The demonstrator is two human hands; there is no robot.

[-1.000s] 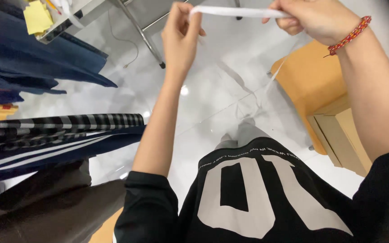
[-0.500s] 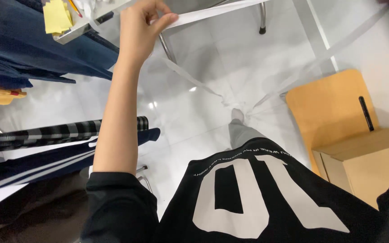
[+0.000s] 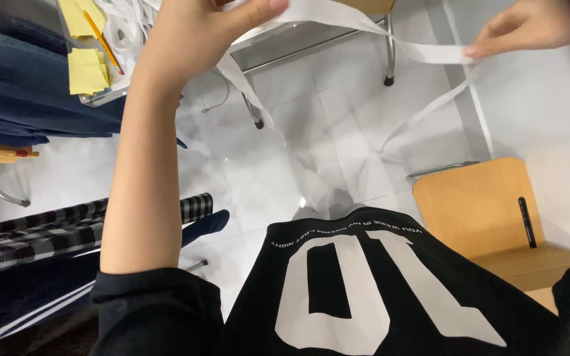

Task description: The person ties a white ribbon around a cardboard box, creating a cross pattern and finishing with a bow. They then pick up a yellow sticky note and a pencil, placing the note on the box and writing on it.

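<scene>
Below our grip spreads the pale tiled floor [image 3: 338,151], with folded dark blue garments [image 3: 28,99] stacked off to the left of our left hand and a wooden chair [image 3: 476,204] down to the right of our right hand. Just left of the left hand, yellow paper slips [image 3: 87,66] and a pencil [image 3: 103,43] lie on a metal-legged table [image 3: 285,46]. Between our hands runs a white strip [image 3: 397,43], pulled fairly taut, its loose ends trailing downward. Our left hand [image 3: 199,33] closes around one end, thumb pressed on top; our right hand [image 3: 529,26] pinches the other end with its fingertips. We judge we are stretching the strip out straight; the next move likely calls for keeping even tension.
</scene>
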